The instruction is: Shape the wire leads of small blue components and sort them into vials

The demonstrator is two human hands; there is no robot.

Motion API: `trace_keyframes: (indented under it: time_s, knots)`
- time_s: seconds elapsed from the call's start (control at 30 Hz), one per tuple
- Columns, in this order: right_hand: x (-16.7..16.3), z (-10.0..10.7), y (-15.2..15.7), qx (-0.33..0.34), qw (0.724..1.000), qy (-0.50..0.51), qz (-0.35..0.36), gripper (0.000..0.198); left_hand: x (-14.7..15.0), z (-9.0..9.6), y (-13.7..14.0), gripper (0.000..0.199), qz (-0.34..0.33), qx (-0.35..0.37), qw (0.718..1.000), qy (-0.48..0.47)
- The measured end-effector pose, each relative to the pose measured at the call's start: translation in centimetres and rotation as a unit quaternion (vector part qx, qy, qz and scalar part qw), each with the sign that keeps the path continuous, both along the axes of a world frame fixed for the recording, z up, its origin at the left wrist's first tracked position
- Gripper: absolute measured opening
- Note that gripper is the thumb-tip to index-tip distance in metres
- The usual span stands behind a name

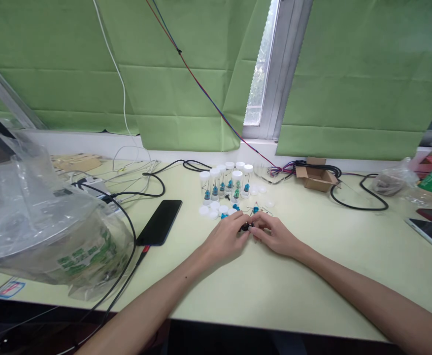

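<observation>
In the head view, your left hand (226,235) is curled nearly closed, thumb and fingers pinching a small black part (245,227). Your right hand (275,234) meets it from 3 o'clock, its thumb and forefinger drawn together on the part's near end; what lies inside your grip is too small to tell. The part sits between both sets of fingertips, at the front edge of the clutter.

Judging from this pose, steady the part with your left and let your right make the fine movements, forearms low over the table (208,291). Mind your knuckles: a blue piece (255,210) lies just past them at 12 o'clock, white caps (203,211) at 10. The upright clear tubes (205,190) at 11 o'clock look easy to topple, so reach around them.
</observation>
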State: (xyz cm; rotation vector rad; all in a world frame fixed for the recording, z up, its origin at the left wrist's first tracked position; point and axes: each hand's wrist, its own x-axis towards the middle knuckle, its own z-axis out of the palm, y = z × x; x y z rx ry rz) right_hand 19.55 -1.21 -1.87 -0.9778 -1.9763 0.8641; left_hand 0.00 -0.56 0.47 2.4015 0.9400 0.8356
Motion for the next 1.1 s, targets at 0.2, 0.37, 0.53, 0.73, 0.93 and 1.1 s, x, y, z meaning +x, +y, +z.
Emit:
trace_keyframes:
  time_s: [0.2,0.37,0.53,0.73,0.93,1.1]
  knots:
    - [-0.13,-0.06,0.08,-0.012,1.000,0.001,-0.005,0.012,0.00,-0.01,-0.07,0.018,0.004,0.000,1.000,-0.001]
    - [-0.19,-0.06,0.07,-0.013,1.000,-0.003,-0.014,0.014,-0.03,-0.01,0.08,0.017,0.001,0.007,1.000,-0.004]
    - [-0.11,0.16,-0.02,0.005,1.000,-0.017,-0.012,0.019,-0.04,-0.01,0.06,0.019,0.013,0.009,1.000,0.001]
    - [-0.05,0.00,0.07,0.010,1.000,-0.021,-0.005,0.018,0.03,0.13,-0.07,0.023,0.003,0.002,1.000,-0.008]
    - [-0.16,0.06,0.11,-0.003,1.000,-0.025,-0.015,0.021,0.05,0.25,-0.21,0.015,0.014,0.010,1.000,0.002]
    - [-0.24,0.06,0.09,-0.005,0.999,-0.031,-0.027,0.019,0.07,0.24,-0.18,0.017,0.009,0.007,1.000,-0.003]
